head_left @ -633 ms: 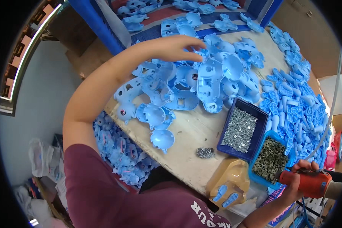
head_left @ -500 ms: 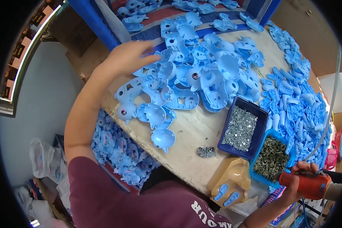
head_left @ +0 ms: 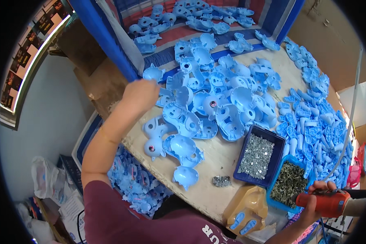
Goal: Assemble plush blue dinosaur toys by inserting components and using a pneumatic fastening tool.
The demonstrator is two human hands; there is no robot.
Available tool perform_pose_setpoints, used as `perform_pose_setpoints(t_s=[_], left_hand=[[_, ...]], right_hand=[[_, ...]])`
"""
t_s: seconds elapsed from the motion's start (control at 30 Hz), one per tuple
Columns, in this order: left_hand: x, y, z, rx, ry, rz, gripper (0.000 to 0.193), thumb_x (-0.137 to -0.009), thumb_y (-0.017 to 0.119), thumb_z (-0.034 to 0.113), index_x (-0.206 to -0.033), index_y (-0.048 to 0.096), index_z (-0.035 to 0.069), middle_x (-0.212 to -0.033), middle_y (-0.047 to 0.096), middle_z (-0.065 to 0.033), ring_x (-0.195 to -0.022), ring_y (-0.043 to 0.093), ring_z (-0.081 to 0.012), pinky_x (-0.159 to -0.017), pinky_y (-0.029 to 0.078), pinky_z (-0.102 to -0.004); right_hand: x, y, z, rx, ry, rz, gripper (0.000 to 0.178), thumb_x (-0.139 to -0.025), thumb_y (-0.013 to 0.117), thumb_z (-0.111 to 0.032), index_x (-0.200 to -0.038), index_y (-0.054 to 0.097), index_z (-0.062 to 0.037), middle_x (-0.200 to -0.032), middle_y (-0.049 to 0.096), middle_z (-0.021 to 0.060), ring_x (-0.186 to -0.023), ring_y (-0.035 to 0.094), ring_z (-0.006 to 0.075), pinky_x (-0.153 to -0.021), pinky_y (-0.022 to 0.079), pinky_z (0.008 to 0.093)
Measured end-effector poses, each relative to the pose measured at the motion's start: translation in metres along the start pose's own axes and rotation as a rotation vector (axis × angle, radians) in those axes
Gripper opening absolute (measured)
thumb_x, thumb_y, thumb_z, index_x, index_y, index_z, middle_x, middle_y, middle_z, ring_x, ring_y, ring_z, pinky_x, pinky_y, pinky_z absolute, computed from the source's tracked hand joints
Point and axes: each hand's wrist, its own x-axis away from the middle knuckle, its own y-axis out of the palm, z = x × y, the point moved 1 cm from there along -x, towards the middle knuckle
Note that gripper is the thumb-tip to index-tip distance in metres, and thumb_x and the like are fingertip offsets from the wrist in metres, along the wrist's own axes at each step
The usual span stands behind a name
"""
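Head view: the left hand (head_left: 140,94) is closed loosely on a blue shell part (head_left: 153,74) at the surface (head_left: 215,160) edge, while the right hand (head_left: 313,203) is wrapped around an orange screwdriver (head_left: 323,202). Many shells (head_left: 215,101) lie unassembled; assembly seems barely underway.
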Motion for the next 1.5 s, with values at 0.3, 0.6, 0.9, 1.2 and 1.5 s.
perform_pose_setpoints(t_s=[0.3,0.6,0.9,1.2,1.5], left_hand=[[-0.248,-0.029,-0.022,-0.192,-0.241,0.285,0.098,-0.078,0.076,0.036,-0.157,0.019,0.02,-0.164,0.014,-0.0056,-0.148,0.016,-0.0438,-0.102,0.03,-0.0781],[-0.295,-0.033,-0.107,-0.044,-0.562,-0.016,0.113,-0.064,0.087,0.045,-0.154,0.019,0.044,-0.159,0.032,-0.009,-0.142,0.029,-0.0481,-0.097,0.03,-0.0791],[-0.301,-0.018,-0.088,-0.088,-0.095,0.088,0.083,-0.069,0.08,0.021,-0.143,0.044,0.02,-0.139,0.055,-0.0174,-0.126,0.055,-0.035,-0.102,0.043,-0.0516],[-0.206,-0.117,0.007,0.581,0.611,0.084,0.066,-0.069,0.073,0.011,-0.131,0.051,0.007,-0.11,0.062,-0.0077,-0.099,0.059,-0.0196,-0.088,0.048,-0.0325],[-0.093,-0.12,0.087,0.244,1.069,-0.468,0.086,-0.078,0.074,0.06,-0.143,0.047,0.011,-0.133,0.06,-0.012,-0.104,0.065,-0.0275,-0.086,0.05,-0.0407]], right_hand=[[-0.004,0.013,-0.006,0.031,0.023,0.011,0.072,-0.081,0.077,-0.028,-0.136,0.038,-0.0021,-0.1,0.06,0.0127,-0.084,0.059,0.018,-0.079,0.049,0.032],[-0.021,0.022,-0.023,-0.044,0.112,-0.129,0.062,-0.084,0.078,-0.013,-0.132,0.04,-0.0016,-0.107,0.064,0.022,-0.089,0.066,0.0265,-0.088,0.053,0.0424],[-0.013,0.024,-0.014,0.053,0.136,0.02,0.071,-0.081,0.077,-0.025,-0.135,0.037,-0.002,-0.099,0.061,0.0157,-0.078,0.061,0.018,-0.075,0.052,0.0326],[-0.01,0.029,-0.02,0.011,0.109,0.03,0.067,-0.083,0.076,-0.025,-0.134,0.04,-0.0024,-0.098,0.062,0.0148,-0.076,0.062,0.0185,-0.074,0.053,0.0329],[-0.01,0.027,-0.014,-0.043,0.101,-0.041,0.065,-0.082,0.078,-0.02,-0.131,0.038,-0.0047,-0.104,0.064,0.0181,-0.083,0.065,0.0209,-0.079,0.054,0.036]])
